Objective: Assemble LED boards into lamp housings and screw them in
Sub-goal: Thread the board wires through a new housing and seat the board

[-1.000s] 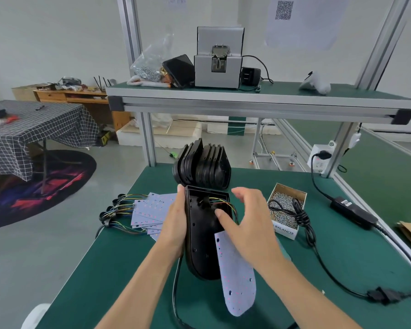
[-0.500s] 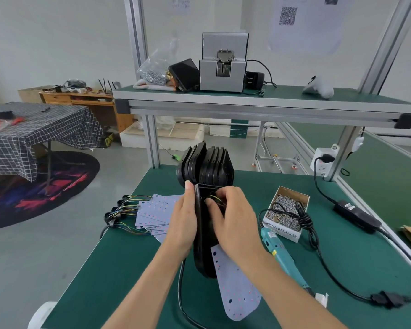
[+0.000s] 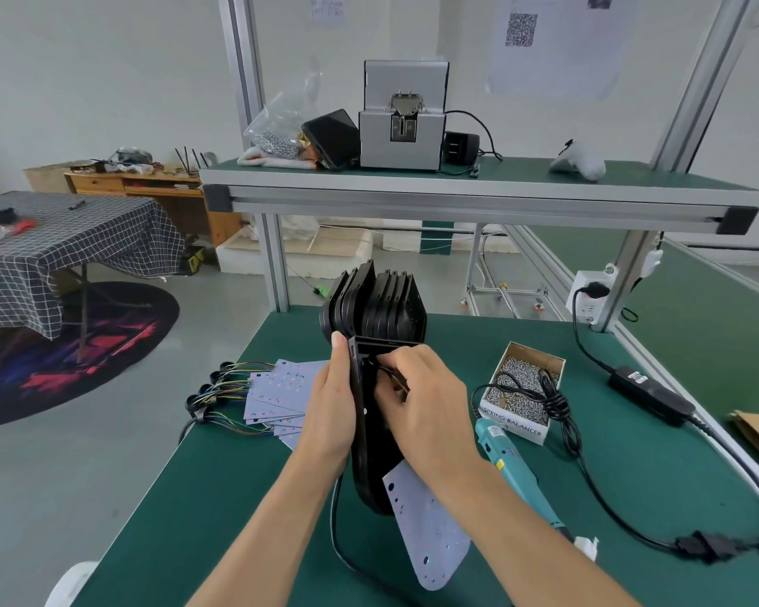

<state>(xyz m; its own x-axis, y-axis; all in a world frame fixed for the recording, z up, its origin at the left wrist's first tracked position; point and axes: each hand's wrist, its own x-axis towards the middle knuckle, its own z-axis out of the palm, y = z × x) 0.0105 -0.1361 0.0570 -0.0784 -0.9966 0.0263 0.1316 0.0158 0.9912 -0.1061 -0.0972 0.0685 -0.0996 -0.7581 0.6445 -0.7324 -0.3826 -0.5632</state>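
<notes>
Housing (image 3: 371, 453), black moulded plastic, long and rounded at the near end, is standing on edge on the desk (image 3: 220, 497) between the hands; judged rigid and light, with smooth walls that could be slipping under a loose hold. Left hand (image 3: 331, 414) is gripping its outer wall, thumb up at the top corner, which looks the soundest place to be holding it. Right hand (image 3: 426, 409) is curling its fingers into the open top, pinching what appear to be the board's wires, though the exact hold is partly hidden. LED board (image 3: 426, 532), thin pale sheet with small dots, is hanging below the right wrist against the housing's near end; judged stiff but easily bent or scratched, best taken by its edges, never pulled by the leads. Spare boards (image 3: 281, 396) are lying fanned left of the left hand; more housings (image 3: 375, 306) are stacked just beyond both hands. Screw box (image 3: 526, 387) and screwdriver (image 3: 507, 464) are lying right of the right hand.
</notes>
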